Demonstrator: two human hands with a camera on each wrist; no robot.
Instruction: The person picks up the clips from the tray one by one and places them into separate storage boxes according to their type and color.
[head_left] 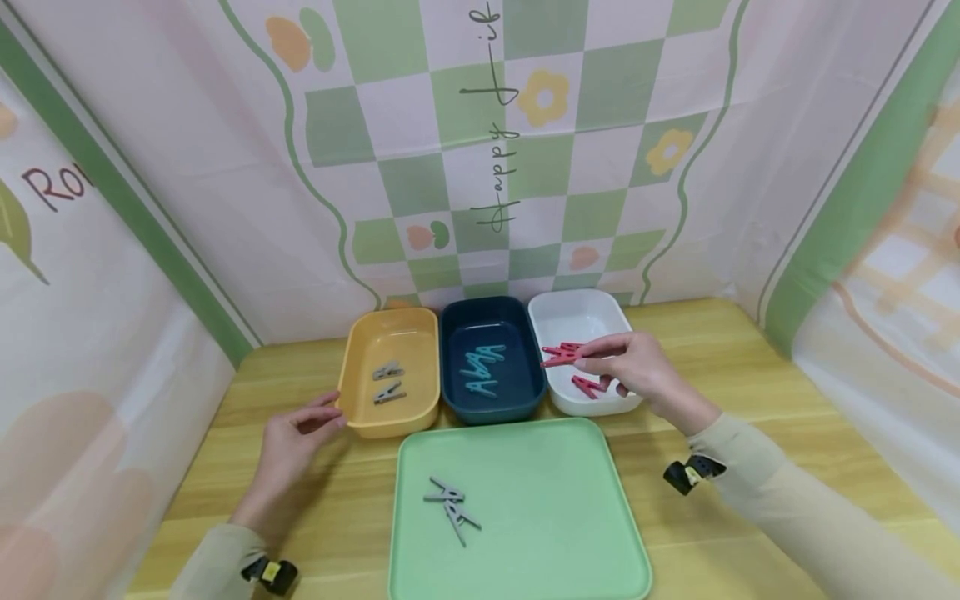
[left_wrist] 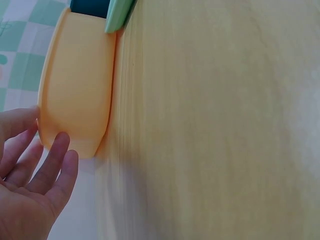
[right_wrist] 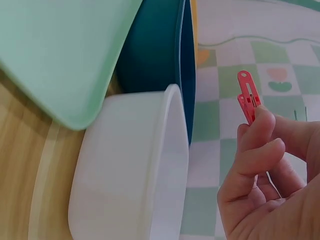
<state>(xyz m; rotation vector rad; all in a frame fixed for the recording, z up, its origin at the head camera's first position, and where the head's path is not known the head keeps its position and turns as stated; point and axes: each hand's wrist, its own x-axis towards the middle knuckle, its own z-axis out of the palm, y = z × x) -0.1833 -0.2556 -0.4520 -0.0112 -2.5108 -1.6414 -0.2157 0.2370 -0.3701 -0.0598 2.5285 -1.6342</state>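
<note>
My right hand pinches a red clothespin between thumb and fingertips, above the white box. Inside that box lie more red clothespins. At the left, my left hand touches the near left corner of the yellow box with loosely extended fingers. Two grey clothespins lie in the yellow box. The dark blue box in the middle has several teal clothespins. On the green tray rest two grey clothespins, close together.
All three boxes stand side by side on a wooden table, with the tray in front of them. A patterned cloth hangs behind, and cloth walls rise at both sides. Each wrist wears a small black device.
</note>
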